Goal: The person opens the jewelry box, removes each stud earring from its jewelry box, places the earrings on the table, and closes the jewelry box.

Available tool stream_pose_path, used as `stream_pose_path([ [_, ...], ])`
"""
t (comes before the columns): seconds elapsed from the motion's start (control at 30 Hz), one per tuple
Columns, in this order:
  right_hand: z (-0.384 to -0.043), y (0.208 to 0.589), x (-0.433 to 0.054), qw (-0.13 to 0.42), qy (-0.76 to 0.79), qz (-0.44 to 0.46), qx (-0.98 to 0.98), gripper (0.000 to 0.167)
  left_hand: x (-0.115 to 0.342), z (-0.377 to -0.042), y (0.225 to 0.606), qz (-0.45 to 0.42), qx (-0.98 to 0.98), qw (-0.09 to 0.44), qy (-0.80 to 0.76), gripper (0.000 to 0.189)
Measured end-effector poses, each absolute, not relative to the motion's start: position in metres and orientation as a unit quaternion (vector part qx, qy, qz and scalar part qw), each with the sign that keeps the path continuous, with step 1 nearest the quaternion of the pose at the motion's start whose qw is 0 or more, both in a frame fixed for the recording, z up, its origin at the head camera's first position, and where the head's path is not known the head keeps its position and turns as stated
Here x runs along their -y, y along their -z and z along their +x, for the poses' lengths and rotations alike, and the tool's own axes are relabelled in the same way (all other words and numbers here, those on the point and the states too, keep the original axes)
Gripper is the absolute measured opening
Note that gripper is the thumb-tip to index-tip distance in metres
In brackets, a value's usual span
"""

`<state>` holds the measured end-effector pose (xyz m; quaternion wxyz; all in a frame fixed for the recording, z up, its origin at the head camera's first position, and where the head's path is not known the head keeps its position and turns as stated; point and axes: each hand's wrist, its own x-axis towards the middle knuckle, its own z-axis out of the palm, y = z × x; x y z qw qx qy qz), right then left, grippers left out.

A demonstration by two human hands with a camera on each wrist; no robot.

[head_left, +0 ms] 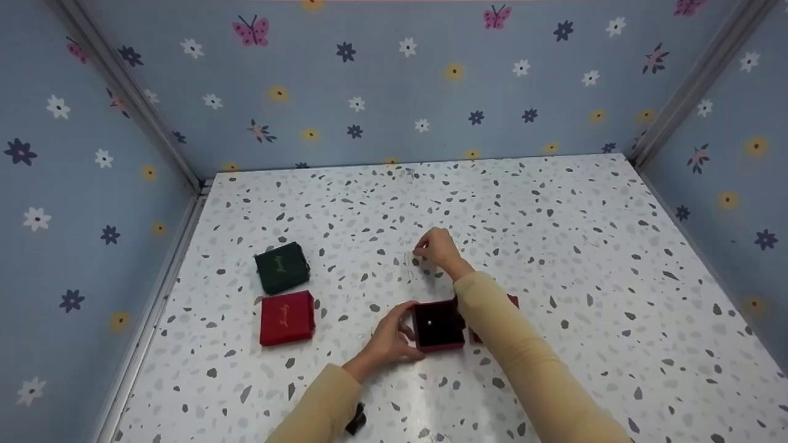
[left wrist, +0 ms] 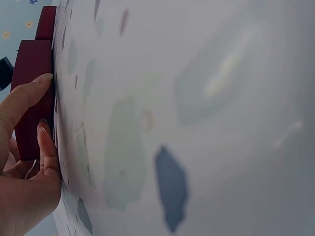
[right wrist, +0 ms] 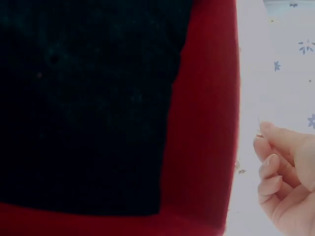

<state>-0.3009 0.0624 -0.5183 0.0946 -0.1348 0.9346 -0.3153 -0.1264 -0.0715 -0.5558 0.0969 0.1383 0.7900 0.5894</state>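
My left hand [head_left: 389, 335] grips the left side of a dark red jewelry box [head_left: 438, 348]. In the left wrist view, the thumb and fingers press along the wall of the box [left wrist: 33, 64]. Its black padded insert [head_left: 440, 332] holds one small shiny stud [head_left: 430, 322]. Beyond the box, my right hand [head_left: 438, 247] is low over the table, with thumb and forefinger together. In the right wrist view, those fingertips pinch a tiny thin metallic piece [right wrist: 259, 129], too small to identify. Several fine, thin pieces [head_left: 408, 258] lie on the table beside the right hand.
A red part [head_left: 513, 300], mostly hidden under my right forearm, lies right of the box. On the left sit a closed green box [head_left: 282, 268] and a closed red box [head_left: 287, 318]. A small black object [head_left: 357, 421] lies by the left sleeve. Patterned walls enclose the speckled table [head_left: 585, 246].
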Motion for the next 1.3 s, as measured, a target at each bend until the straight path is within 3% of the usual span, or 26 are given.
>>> stream_pose_path([
  [0.37, -0.305, 0.523, -0.065, 0.116, 0.317, -0.082, -0.938, 0.010, 0.066, -0.126, 0.555, 0.143, -0.785, 0.099, -0.594, 0.090],
  [0.8, -0.305, 0.532, -0.067, 0.091, 0.357, -0.066, -0.927, 0.006, 0.067, -0.113, 0.514, 0.150, -0.769, 0.100, -0.614, 0.083],
  [1.3, -0.304, 0.517, -0.062, 0.103, 0.355, -0.126, -0.921, 0.017, 0.072, -0.126, 0.554, 0.138, -0.787, 0.096, -0.594, 0.090],
])
